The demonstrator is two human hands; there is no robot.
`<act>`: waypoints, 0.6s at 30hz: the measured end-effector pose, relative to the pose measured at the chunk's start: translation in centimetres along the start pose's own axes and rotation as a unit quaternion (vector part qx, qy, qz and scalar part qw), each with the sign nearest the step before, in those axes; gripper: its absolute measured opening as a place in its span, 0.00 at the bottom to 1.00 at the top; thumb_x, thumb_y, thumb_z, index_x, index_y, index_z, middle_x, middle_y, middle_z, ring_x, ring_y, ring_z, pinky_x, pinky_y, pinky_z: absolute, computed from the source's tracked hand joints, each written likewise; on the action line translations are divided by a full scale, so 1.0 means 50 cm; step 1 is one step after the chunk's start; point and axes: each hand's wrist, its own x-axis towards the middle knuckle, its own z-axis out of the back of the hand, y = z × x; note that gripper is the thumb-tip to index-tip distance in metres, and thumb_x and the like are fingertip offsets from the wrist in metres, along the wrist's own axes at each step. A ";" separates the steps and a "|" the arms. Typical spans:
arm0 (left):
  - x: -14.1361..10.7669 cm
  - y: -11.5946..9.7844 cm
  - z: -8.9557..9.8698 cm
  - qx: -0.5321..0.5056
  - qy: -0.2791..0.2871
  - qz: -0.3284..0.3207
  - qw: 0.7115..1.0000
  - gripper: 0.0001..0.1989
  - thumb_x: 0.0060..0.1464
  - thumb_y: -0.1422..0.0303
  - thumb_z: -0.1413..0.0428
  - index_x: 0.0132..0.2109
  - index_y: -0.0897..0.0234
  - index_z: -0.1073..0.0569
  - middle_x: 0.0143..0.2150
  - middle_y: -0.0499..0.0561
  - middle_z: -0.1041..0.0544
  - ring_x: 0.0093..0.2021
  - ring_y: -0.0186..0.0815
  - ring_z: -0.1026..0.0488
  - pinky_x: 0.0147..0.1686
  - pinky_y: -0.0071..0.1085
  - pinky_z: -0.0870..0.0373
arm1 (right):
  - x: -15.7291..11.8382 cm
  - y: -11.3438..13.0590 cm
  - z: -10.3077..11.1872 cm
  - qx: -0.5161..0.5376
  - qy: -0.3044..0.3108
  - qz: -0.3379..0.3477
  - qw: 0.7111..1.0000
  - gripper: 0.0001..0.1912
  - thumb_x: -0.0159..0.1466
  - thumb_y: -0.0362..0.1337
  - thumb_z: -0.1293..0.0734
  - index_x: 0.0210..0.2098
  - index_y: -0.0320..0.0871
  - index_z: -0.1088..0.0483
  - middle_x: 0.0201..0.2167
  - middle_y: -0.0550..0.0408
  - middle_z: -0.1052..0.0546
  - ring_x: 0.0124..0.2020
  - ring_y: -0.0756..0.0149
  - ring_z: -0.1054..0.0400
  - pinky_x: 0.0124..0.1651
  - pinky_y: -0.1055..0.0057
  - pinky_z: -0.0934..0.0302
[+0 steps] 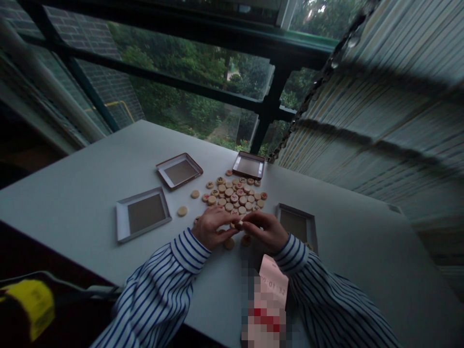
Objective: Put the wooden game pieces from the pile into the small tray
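Note:
My left hand (213,226) and my right hand (267,232) meet at the near edge of a heap of round wooden Chinese chess pieces (229,192). Between their fingertips is one small chess piece (239,224), pinched from both sides and partly covered. Fingers of both hands are closed on it. Some pieces in the heap show red or black characters; others lie blank side up. Close below my hands lie a loose piece (228,243) and a darker-looking one (246,240).
Shallow open box parts surround the heap: a brown-rimmed tray (199,167), a grey tray (167,208), a far tray (261,169) and a right tray (311,223) behind my right wrist. A phone (274,275) with a timer lies near me. Window and curtain (366,130) border the white table (83,188).

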 end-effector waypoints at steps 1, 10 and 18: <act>0.000 -0.001 0.001 -0.003 0.003 0.004 1.000 0.10 0.46 0.68 0.44 0.38 0.62 0.29 0.30 0.48 0.23 0.33 0.33 0.29 0.41 0.35 0.36 | 0.000 0.000 -0.001 0.008 0.001 0.000 1.000 0.11 0.56 0.42 0.37 0.30 0.40 0.32 0.23 0.55 0.27 0.24 0.71 0.34 0.27 0.74 0.40; -0.006 0.000 0.000 -0.048 0.019 0.057 0.997 0.11 0.46 0.67 0.43 0.38 0.64 0.28 0.31 0.50 0.23 0.32 0.33 0.28 0.41 0.34 0.35 | -0.002 -0.007 -0.005 -0.053 -0.020 0.068 0.996 0.09 0.57 0.37 0.38 0.37 0.41 0.35 0.28 0.54 0.25 0.26 0.71 0.32 0.27 0.75 0.40; -0.006 -0.011 0.012 -0.111 0.039 0.188 0.975 0.11 0.47 0.68 0.46 0.40 0.65 0.31 0.35 0.51 0.25 0.37 0.34 0.28 0.38 0.30 0.32 | 0.000 -0.019 0.001 -0.170 -0.031 0.203 0.964 0.14 0.56 0.32 0.37 0.42 0.41 0.36 0.28 0.54 0.26 0.27 0.73 0.35 0.31 0.75 0.40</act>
